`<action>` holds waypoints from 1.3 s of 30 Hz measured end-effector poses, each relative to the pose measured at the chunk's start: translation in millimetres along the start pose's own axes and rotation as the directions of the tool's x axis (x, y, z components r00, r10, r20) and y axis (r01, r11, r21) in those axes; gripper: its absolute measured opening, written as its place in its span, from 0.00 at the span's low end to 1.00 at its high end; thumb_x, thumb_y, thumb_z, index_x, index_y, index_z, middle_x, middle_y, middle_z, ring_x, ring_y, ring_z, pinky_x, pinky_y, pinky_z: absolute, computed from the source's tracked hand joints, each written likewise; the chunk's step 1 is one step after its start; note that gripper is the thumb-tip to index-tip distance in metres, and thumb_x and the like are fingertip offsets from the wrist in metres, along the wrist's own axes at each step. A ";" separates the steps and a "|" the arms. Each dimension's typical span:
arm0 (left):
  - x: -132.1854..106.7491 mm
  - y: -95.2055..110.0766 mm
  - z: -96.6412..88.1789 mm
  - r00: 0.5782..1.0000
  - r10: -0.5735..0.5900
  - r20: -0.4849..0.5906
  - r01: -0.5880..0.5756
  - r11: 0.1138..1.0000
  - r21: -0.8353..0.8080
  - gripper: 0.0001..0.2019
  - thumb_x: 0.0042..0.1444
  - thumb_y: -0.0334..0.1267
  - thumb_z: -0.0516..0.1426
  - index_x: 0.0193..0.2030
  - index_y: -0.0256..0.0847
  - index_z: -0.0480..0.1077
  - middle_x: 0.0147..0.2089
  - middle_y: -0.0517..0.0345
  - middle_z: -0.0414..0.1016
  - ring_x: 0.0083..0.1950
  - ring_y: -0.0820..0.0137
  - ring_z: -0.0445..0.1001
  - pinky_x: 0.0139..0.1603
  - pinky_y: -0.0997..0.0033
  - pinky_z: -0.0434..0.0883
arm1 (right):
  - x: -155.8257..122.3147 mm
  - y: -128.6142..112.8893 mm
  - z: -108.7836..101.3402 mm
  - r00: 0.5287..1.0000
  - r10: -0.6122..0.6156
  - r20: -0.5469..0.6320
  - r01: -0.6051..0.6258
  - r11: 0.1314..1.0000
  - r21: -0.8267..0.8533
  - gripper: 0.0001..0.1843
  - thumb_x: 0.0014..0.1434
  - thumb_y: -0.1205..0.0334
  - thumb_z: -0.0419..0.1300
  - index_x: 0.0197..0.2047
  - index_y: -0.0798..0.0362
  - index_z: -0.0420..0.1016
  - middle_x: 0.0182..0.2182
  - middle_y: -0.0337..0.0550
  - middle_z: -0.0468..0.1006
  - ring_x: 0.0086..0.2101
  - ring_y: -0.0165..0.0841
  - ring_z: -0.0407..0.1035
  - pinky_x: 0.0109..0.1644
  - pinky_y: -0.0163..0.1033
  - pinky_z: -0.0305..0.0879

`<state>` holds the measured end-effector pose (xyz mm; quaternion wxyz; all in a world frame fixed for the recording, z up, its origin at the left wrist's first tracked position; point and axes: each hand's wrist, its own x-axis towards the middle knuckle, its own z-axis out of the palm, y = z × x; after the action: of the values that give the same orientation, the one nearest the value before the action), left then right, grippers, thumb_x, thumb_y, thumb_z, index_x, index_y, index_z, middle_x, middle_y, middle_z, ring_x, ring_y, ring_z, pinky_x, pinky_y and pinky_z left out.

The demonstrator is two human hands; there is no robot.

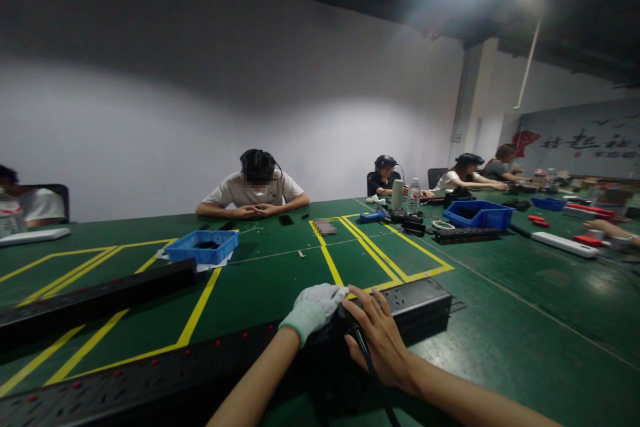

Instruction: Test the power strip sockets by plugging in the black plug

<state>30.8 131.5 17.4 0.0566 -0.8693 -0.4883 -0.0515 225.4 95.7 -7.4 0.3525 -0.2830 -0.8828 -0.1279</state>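
Note:
A long black power strip (245,345) with small red buttons lies across the near side of the green table. My left hand (320,307), in a white glove with a mint cuff, grips the strip, its fingertips close to my right hand's. My right hand (377,333) is bare and closes around a black plug (345,320) at the strip's top face. From the plug a black cord (373,370) runs down towards me. The plug is mostly covered by my hands, so whether it is seated in a socket cannot be seen.
A second black power strip (100,297) lies at left, by a blue tray (203,247) with dark pieces. Yellow tape (200,307) marks the green table (270,273). A blue bin (477,215), bottle (414,197) and white strip (564,244) stand right. Co-workers (257,187) sit across.

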 end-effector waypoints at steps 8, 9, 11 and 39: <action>0.4 2.6 -7.1 0.999 -0.004 0.043 0.005 1.000 -0.022 0.16 0.64 0.42 0.54 0.56 0.39 0.66 0.53 0.50 0.71 0.50 0.65 0.73 0.50 0.55 0.73 | -0.8 0.9 1.4 0.999 -0.028 0.016 0.028 0.999 -0.022 0.34 0.53 0.70 0.54 0.64 0.53 0.55 0.61 0.55 0.65 0.60 0.44 0.60 0.64 0.60 0.49; 0.5 2.7 -7.3 0.999 -0.006 0.044 0.007 1.000 -0.021 0.16 0.64 0.42 0.54 0.56 0.39 0.66 0.53 0.50 0.71 0.50 0.65 0.73 0.50 0.55 0.73 | -1.0 0.9 1.6 1.000 -0.027 0.011 0.027 0.999 -0.026 0.34 0.53 0.70 0.54 0.64 0.52 0.55 0.61 0.55 0.64 0.60 0.44 0.60 0.64 0.60 0.48; 0.8 2.9 -6.9 0.999 -0.009 0.046 0.010 1.000 -0.015 0.16 0.64 0.42 0.54 0.56 0.39 0.66 0.53 0.51 0.71 0.49 0.65 0.73 0.50 0.56 0.73 | -1.2 0.8 1.6 1.000 -0.026 0.006 0.027 0.999 -0.033 0.34 0.53 0.70 0.54 0.64 0.52 0.55 0.62 0.55 0.64 0.61 0.44 0.60 0.65 0.60 0.48; 1.5 2.6 -3.9 1.000 -0.006 0.026 0.005 0.999 0.034 0.19 0.64 0.43 0.53 0.59 0.39 0.63 0.54 0.49 0.71 0.50 0.64 0.74 0.50 0.55 0.74 | -0.2 1.5 0.7 0.999 -0.029 0.031 0.028 1.000 0.007 0.36 0.54 0.70 0.54 0.65 0.52 0.53 0.60 0.51 0.67 0.59 0.42 0.62 0.66 0.58 0.44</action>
<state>33.7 130.8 21.3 0.0650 -0.8675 -0.4921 -0.0318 226.0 97.1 -7.9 0.3379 -0.2712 -0.8924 -0.1257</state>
